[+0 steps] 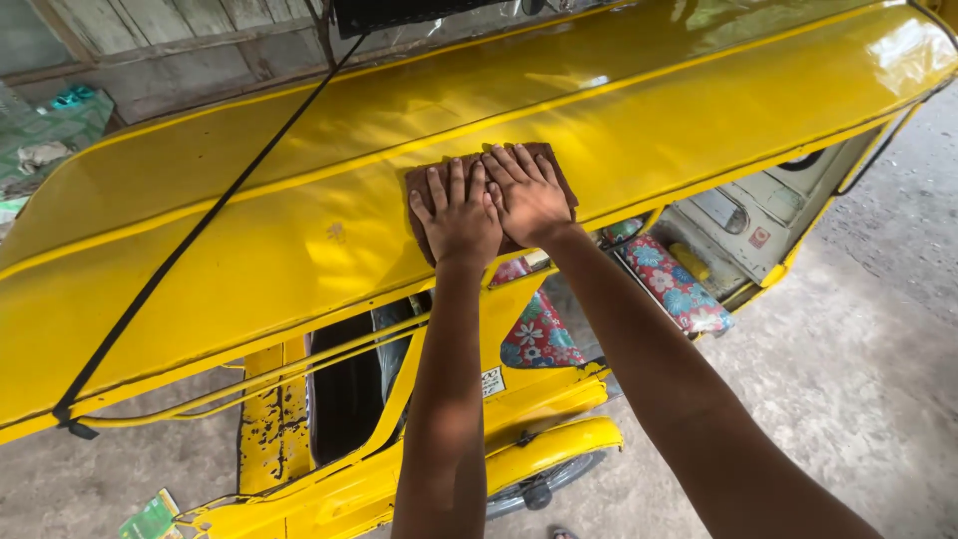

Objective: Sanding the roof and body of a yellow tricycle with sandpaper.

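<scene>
Two flat hands press a brown cloth on the yellow vehicle roof (299, 200).
The brown cloth (559, 175) lies near the roof's front edge, at mid-length; left hand (457, 218) and right hand (527, 195) lie fully open on it, gripping nothing. Even palm pressure probably works best.

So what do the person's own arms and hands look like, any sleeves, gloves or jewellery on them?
Both arms are bare from the bottom edge of the picture to the fingers: no sleeves show. The left hand and the right hand wear no gloves, and no rings, watch or wristbands show on them. The fingernails are short and unpainted.
</scene>
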